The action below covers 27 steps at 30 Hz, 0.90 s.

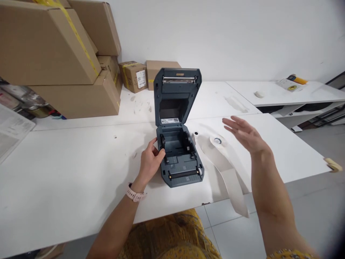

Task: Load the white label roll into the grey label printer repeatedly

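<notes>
A dark grey label printer (180, 160) stands on the white table with its lid (175, 95) tilted up, showing the roll bay and a black roller at the front. My left hand (152, 158) grips the printer's left side, thumb over the rim and fingers along the outer wall. My right hand (244, 135) is raised over the table to the right, fingers stretched out, holding nothing. Between the printer and that hand lies a roll of white label paper (221, 144). Its loose strip (234, 187) runs forward and hangs over the table's front edge.
Cardboard boxes (78, 97) are stacked at the back left, with smaller boxes (133, 76) against the wall. On a side shelf at the right lie a white rounded object (259, 94) and a yellow-and-black item (297, 79). The table's front edge (167, 212) is close to my body.
</notes>
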Each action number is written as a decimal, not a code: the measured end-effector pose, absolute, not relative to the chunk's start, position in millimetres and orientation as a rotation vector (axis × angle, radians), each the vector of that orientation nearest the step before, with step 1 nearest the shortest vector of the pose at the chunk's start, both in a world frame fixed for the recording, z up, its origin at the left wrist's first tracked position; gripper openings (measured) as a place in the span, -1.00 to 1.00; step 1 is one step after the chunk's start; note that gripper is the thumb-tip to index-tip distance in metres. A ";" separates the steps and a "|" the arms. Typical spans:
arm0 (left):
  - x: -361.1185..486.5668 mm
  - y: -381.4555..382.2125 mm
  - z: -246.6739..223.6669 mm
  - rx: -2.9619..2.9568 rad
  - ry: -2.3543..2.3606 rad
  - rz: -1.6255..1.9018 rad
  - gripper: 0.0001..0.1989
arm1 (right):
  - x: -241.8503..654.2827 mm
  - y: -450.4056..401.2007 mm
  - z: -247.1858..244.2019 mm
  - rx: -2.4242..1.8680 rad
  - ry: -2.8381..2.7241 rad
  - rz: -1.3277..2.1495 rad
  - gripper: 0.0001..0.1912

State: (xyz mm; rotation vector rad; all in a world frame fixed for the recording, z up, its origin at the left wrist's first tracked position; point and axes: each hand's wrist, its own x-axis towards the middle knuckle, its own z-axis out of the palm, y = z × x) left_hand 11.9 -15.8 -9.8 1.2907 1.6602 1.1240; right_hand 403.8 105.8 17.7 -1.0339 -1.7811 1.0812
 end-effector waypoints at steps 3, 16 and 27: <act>11.1 -15.1 -10.7 1.303 1.671 1.123 -0.32 | 375.1 137.2 37.6 -1.136 -2.018 1.046 -0.57; 12.5 -15.7 -6.9 1.326 1.675 1.115 -0.35 | 305.3 158.0 60.4 -0.904 -2.463 1.275 -0.51; 12.2 -15.9 -4.6 1.334 1.675 1.100 -0.36 | 227.7 92.4 91.8 -0.741 -3.032 0.627 -0.56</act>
